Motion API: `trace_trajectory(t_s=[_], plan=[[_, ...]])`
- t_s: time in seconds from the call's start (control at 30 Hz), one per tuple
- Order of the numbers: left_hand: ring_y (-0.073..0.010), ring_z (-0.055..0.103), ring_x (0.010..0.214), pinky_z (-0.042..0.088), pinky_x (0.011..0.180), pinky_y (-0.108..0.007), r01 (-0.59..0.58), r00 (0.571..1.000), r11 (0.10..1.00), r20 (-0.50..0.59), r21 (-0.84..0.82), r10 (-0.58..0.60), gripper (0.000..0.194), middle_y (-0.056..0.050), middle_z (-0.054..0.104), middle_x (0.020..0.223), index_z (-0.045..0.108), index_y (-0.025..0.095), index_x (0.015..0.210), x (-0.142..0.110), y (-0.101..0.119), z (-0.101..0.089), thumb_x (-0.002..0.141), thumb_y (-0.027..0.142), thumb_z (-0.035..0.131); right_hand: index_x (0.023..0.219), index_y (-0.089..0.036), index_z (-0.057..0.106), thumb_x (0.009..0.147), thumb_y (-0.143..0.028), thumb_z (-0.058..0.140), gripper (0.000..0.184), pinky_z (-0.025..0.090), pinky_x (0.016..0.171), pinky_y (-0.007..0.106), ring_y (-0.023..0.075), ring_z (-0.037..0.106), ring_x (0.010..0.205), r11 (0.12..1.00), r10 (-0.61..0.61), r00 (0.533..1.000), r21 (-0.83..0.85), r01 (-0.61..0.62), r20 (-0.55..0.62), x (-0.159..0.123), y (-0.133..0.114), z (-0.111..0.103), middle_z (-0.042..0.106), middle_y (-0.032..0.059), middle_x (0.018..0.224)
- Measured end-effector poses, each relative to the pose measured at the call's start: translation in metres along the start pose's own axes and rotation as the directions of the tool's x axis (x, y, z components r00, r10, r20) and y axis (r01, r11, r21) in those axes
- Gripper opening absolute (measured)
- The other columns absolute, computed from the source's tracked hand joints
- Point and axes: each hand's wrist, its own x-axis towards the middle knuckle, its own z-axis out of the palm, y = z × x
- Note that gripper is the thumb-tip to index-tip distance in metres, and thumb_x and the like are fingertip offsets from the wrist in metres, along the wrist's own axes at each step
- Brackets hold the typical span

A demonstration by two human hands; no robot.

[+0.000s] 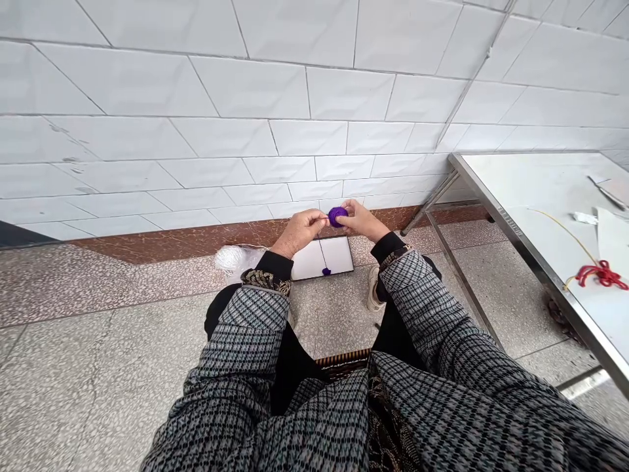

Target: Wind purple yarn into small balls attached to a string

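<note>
Both my arms reach forward over my knees. My right hand [361, 219] pinches a small purple ball of yarn [337, 216] held up in front of me. My left hand [301, 231] is closed in a pinch just left of the ball, on the purple thread [322, 252] that hangs down from it. The thread ends in a small purple bit [325, 271] over a white board [322, 257] lying on the floor by the wall.
A white bundle of thread [230, 258] lies on the floor left of the board. A steel table [521, 242] stands at the right, carrying red cord [602, 275], a yellow strand [565, 227], white paper and a metal tool [607, 194]. White tiled wall ahead.
</note>
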Motion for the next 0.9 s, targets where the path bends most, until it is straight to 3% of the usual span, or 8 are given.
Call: trace_trajectory(t_s=[0.13, 0.23, 0.33, 0.47, 0.6, 0.7, 0.8, 0.9], plan=[[-0.0185, 0.058, 0.080, 0.046, 0.079, -0.030, -0.035, 0.996, 0.993, -0.073, 0.116, 0.043, 0.018, -0.004, 0.065, 0.081, 0.065, 0.016, 0.076, 0.002, 0.003, -0.002, 0.081, 0.029, 0.053, 0.093, -0.018, 0.053, 0.074, -0.014, 0.070, 0.026, 0.048, 0.048, 0.021, 0.0090, 0.055, 0.053, 0.995, 0.102, 0.937, -0.030, -0.098, 0.335, -0.007, -0.004, -0.001, 0.062, -0.0019, 0.075], [-0.0179, 0.057, 0.078, 0.045, 0.077, -0.029, 0.000, 0.996, 0.992, -0.090, 0.123, 0.011, 0.016, -0.003, 0.063, 0.078, 0.063, 0.017, 0.074, 0.003, 0.001, -0.001, 0.081, 0.027, 0.053, 0.096, -0.019, 0.055, 0.073, -0.016, 0.071, 0.028, 0.051, 0.051, 0.021, 0.0096, 0.059, 0.059, 0.980, 0.052, 0.878, 0.142, -0.136, 0.475, -0.013, -0.012, -0.003, 0.065, 0.0010, 0.085], [-0.0154, 0.050, 0.067, 0.041, 0.067, -0.027, 0.070, 0.995, 0.993, -0.083, 0.091, -0.062, 0.016, 0.001, 0.056, 0.067, 0.060, 0.017, 0.074, 0.004, -0.005, 0.001, 0.081, 0.029, 0.051, 0.104, -0.021, 0.050, 0.072, -0.026, 0.076, 0.041, 0.056, 0.059, 0.024, 0.0115, 0.063, 0.069, 0.897, -0.081, 0.932, 0.433, -0.086, 0.352, -0.014, -0.020, -0.004, 0.065, 0.0024, 0.093], [-0.0135, 0.047, 0.059, 0.039, 0.061, -0.026, 0.086, 0.987, 0.996, 0.132, 0.020, -0.087, 0.021, 0.002, 0.054, 0.065, 0.063, 0.017, 0.078, 0.003, -0.008, 0.006, 0.082, 0.034, 0.052, 0.102, -0.024, 0.042, 0.072, -0.035, 0.080, 0.050, 0.059, 0.068, 0.027, 0.0123, 0.065, 0.074, 0.804, -0.115, 0.993, 0.587, 0.096, -0.006, -0.007, -0.020, -0.005, 0.064, 0.0010, 0.094], [-0.0134, 0.052, 0.062, 0.043, 0.063, -0.026, 0.047, 0.961, 0.999, 0.272, -0.009, -0.043, 0.021, -0.002, 0.062, 0.073, 0.066, 0.017, 0.077, 0.002, -0.005, 0.008, 0.081, 0.034, 0.055, 0.096, -0.024, 0.038, 0.075, -0.030, 0.077, 0.045, 0.055, 0.059, 0.022, 0.0091, 0.063, 0.065, 0.894, -0.036, 0.980, 0.432, 0.120, -0.197, 0.003, -0.009, -0.003, 0.061, -0.0025, 0.088], [-0.0128, 0.052, 0.061, 0.043, 0.063, -0.026, 0.042, 0.968, 0.999, 0.249, -0.001, -0.040, 0.022, -0.002, 0.063, 0.074, 0.066, 0.016, 0.079, 0.001, -0.002, 0.006, 0.082, 0.034, 0.055, 0.096, -0.022, 0.040, 0.078, -0.021, 0.070, 0.035, 0.045, 0.046, 0.017, 0.0052, 0.055, 0.051, 0.980, 0.020, 0.979, 0.197, 0.021, -0.202, 0.005, -0.002, -0.002, 0.058, -0.0057, 0.081], [-0.0140, 0.053, 0.065, 0.042, 0.064, -0.026, 0.048, 0.989, 0.998, 0.140, 0.031, -0.052, 0.025, -0.002, 0.062, 0.072, 0.065, 0.015, 0.081, 0.000, -0.001, 0.003, 0.083, 0.036, 0.052, 0.097, -0.020, 0.045, 0.078, -0.013, 0.067, 0.030, 0.045, 0.046, 0.016, 0.0050, 0.054, 0.050, 0.997, 0.080, 0.997, -0.025, -0.080, 0.007, 0.001, -0.001, -0.001, 0.058, -0.0057, 0.076], [-0.0154, 0.053, 0.069, 0.043, 0.067, -0.027, 0.047, 0.997, 0.996, 0.059, 0.080, -0.052, 0.025, -0.002, 0.062, 0.073, 0.064, 0.015, 0.080, 0.001, -0.003, 0.001, 0.081, 0.036, 0.051, 0.096, -0.018, 0.051, 0.075, -0.009, 0.068, 0.028, 0.049, 0.049, 0.018, 0.0073, 0.058, 0.054, 0.982, 0.160, 0.935, -0.143, -0.120, 0.316, -0.006, -0.002, -0.001, 0.062, -0.0030, 0.076]])
